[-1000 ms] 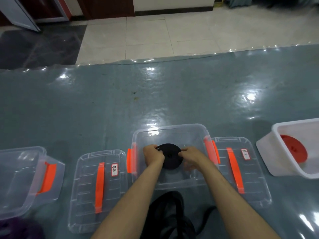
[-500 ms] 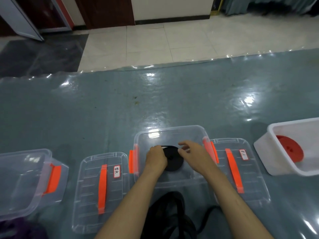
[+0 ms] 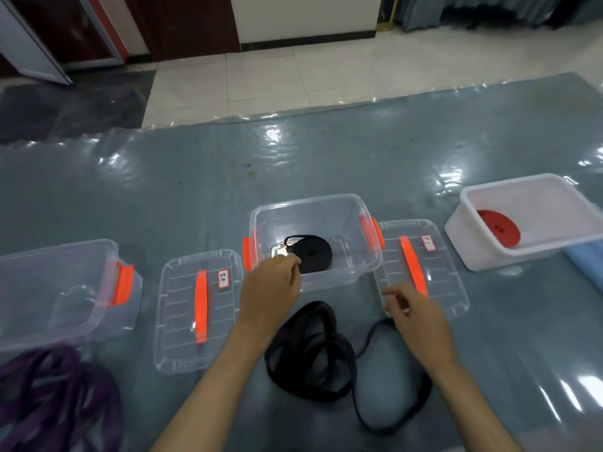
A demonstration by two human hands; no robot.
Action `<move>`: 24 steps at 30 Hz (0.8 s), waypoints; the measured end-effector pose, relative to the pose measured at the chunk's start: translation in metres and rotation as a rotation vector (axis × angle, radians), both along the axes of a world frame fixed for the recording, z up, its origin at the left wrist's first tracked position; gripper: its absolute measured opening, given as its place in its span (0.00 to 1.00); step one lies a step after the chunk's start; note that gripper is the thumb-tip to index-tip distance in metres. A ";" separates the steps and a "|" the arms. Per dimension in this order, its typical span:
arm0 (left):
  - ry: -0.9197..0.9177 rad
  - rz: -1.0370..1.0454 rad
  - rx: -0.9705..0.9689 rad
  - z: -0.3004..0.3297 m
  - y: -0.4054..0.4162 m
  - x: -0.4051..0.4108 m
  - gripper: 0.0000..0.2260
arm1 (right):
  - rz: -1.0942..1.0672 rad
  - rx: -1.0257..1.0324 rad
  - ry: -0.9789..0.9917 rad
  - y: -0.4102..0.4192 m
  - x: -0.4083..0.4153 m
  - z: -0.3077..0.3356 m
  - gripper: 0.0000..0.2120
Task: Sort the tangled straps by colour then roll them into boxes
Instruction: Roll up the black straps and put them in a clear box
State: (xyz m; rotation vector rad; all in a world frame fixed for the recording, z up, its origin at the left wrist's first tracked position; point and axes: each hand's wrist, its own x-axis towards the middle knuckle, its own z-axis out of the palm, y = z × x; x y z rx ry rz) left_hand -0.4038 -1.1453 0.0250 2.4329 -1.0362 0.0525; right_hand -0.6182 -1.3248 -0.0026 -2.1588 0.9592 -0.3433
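A rolled black strap (image 3: 313,254) lies flat on the floor of the middle clear box (image 3: 326,199), which has orange latches. My left hand (image 3: 270,288) is at the box's near rim, with curled fingertips at the roll's left edge; I cannot tell whether they still pinch it. Holding nothing, my right hand (image 3: 414,311) hovers with loosely bent fingers over the near left corner of the right lid (image 3: 437,278). A loose tangle of black strap (image 3: 310,353) lies on the mat between my forearms. Tangled purple straps (image 3: 55,396) lie at the lower left.
A second clear box (image 3: 49,256) stands at the left, with a clear lid (image 3: 182,321) with an orange handle beside it. At the right a white box (image 3: 473,194) holds a red roll (image 3: 497,228). The grey mat ends at a tiled floor beyond.
My right hand has come out of the middle box and back to the right lid. The black roll now lies on the box floor, and my left hand has drawn back to the near rim.
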 end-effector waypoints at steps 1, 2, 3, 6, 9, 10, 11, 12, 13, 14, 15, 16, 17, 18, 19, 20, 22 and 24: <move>-0.005 -0.003 0.023 -0.003 0.008 -0.007 0.06 | 0.001 -0.049 0.059 0.000 -0.010 -0.015 0.08; -0.009 -0.006 0.055 -0.008 0.016 -0.013 0.06 | 0.015 -0.086 0.127 0.000 -0.019 -0.031 0.11; -0.007 -0.009 0.090 -0.012 0.023 -0.019 0.06 | 0.034 -0.099 0.211 0.001 -0.026 -0.043 0.16; -0.003 -0.024 0.189 -0.025 0.042 -0.035 0.07 | 0.049 -0.005 0.454 0.006 -0.040 -0.064 0.29; 0.006 -0.031 0.249 -0.034 0.060 -0.050 0.09 | -0.023 0.019 0.394 0.013 -0.045 -0.075 0.33; 0.006 -0.036 0.261 -0.036 0.065 -0.055 0.09 | -0.086 0.013 0.334 0.014 -0.046 -0.078 0.32; 0.006 -0.042 0.270 -0.037 0.069 -0.059 0.09 | -0.163 -0.007 0.310 0.014 -0.048 -0.081 0.29; 0.008 -0.050 0.280 -0.039 0.072 -0.064 0.09 | -0.237 -0.037 0.317 0.013 -0.050 -0.084 0.27; 0.015 -0.056 0.281 -0.039 0.074 -0.068 0.09 | -0.292 -0.070 0.362 0.010 -0.055 -0.088 0.25; 0.024 -0.064 0.269 -0.038 0.075 -0.070 0.09 | -0.317 -0.094 0.431 0.007 -0.060 -0.091 0.23; 0.038 -0.075 0.235 -0.037 0.076 -0.073 0.09 | -0.318 -0.093 0.493 0.005 -0.066 -0.092 0.21; 0.060 -0.088 0.182 -0.037 0.076 -0.075 0.09 | -0.314 -0.061 0.522 0.003 -0.072 -0.092 0.19; 0.084 -0.108 0.127 -0.036 0.076 -0.078 0.08 | -0.319 -0.010 0.518 0.003 -0.077 -0.090 0.19; 0.109 -0.132 0.079 -0.036 0.075 -0.082 0.08 | -0.332 0.042 0.489 0.003 -0.080 -0.087 0.19; 0.138 -0.163 0.037 -0.035 0.073 -0.085 0.08 | -0.343 0.073 0.437 0.005 -0.080 -0.081 0.18; 0.174 -0.192 0.001 -0.035 0.070 -0.089 0.09 | -0.344 0.089 0.370 0.007 -0.077 -0.074 0.17; 0.250 -0.235 -0.066 -0.033 0.062 -0.097 0.10 | -0.316 0.101 0.233 0.011 -0.066 -0.053 0.13; 0.331 -0.261 -0.125 -0.027 0.052 -0.103 0.09 | -0.243 0.088 0.103 0.016 -0.052 -0.030 0.10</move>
